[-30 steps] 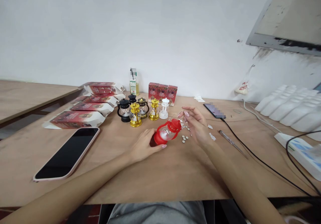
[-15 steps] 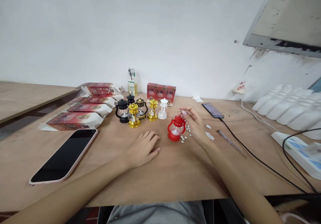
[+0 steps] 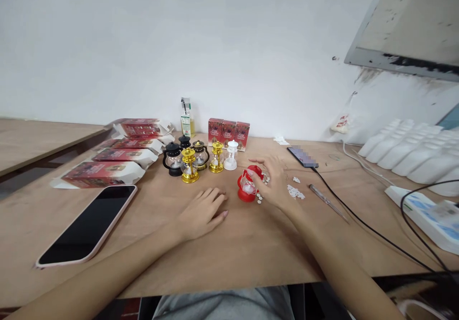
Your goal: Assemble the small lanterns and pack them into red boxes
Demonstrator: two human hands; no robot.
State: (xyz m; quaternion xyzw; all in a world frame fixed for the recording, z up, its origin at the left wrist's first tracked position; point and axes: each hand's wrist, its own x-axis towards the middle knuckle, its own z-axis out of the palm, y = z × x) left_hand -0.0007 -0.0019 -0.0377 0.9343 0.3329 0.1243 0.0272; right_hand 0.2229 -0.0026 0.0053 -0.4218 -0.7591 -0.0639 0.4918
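A small red lantern (image 3: 246,195) with a clear globe stands upright on the table, its thin wire handle hanging down across the front. My right hand (image 3: 274,186) is at the lantern's right side, fingers apart and curved around its top, with the thumb in front. Whether the fingertips touch the lantern is hard to see. My left hand (image 3: 201,215) lies flat and empty on the table, left of the lantern. Several button cells (image 3: 259,199) lie beside the lantern, partly hidden by my right hand. White scraps (image 3: 295,192) lie right of that hand.
Gold, black and white lanterns (image 3: 190,167) stand behind my left hand, near red boxes (image 3: 228,133). Flattened red cartons (image 3: 103,173) and a phone (image 3: 89,224) lie left. At right are a screwdriver (image 3: 328,202), another phone (image 3: 303,156), a power strip (image 3: 423,219) and white bottles (image 3: 412,153).
My right hand has let go of the wire handle above the red lantern and opened around its top. The handle has swung down to the front. My left hand stays put.
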